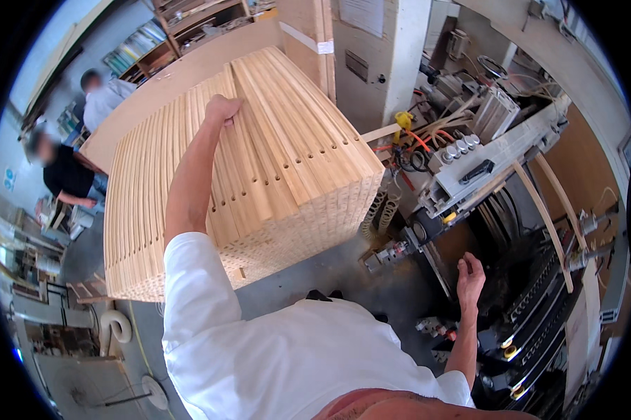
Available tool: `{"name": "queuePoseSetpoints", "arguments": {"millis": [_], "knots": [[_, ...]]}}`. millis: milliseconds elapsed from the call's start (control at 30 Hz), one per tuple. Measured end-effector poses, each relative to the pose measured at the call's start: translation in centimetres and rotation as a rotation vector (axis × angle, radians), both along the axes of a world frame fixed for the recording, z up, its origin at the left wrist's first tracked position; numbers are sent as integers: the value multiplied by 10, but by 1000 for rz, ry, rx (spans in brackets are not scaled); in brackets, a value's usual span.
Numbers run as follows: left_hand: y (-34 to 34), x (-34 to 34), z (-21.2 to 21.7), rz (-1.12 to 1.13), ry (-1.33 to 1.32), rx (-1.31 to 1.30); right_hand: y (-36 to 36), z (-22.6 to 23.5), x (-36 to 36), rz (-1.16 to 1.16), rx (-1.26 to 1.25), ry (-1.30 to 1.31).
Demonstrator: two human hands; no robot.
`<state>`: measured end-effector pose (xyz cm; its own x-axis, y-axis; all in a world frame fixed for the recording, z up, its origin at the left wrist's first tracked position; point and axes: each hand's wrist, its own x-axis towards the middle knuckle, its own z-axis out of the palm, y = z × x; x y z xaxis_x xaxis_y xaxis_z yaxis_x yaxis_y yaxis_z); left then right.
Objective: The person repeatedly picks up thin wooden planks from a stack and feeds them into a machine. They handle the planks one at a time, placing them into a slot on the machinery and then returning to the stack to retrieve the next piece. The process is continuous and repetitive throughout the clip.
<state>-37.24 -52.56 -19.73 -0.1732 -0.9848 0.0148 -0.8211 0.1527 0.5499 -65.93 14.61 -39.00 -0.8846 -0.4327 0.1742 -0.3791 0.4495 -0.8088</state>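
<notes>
A tall stack of pale wooden strips [301,126] stands in front of me, and several strips have a round hole near the close end. My left hand [222,110] reaches across the top with its fingers bent down round a wooden strip [242,140] near the middle; the fingertips are partly hidden. To the right of that strip, the top strips lie a step higher than those on the left. My right hand [471,280] is held in the air beside the machine, fingers loosely bent and a little apart, with nothing seen in it.
On the right is a machine [469,175] with hoses, knobs and a metal beam. Two curved wooden pieces [545,217] rest across it. A brown board [189,52] lies behind the stack. Two people [67,168] stand at the far left. A pale post [378,63] rises behind.
</notes>
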Motion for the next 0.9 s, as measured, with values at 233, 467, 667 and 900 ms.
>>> {"name": "queuePoseSetpoints", "arguments": {"millis": [233,467,667,900], "knots": [[-29,-23,-9,-202,-60,-33,63,-18,53,-247,-20,-94],[-138,42,-17,-603,43,-424,99,-30,115,-328,3,-27],[358,-40,26,-874,558,-645,172,-55,224,-543,-32,-49],[578,-49,-196,-1383,295,649,282,-105,415,-1118,364,28]]}}
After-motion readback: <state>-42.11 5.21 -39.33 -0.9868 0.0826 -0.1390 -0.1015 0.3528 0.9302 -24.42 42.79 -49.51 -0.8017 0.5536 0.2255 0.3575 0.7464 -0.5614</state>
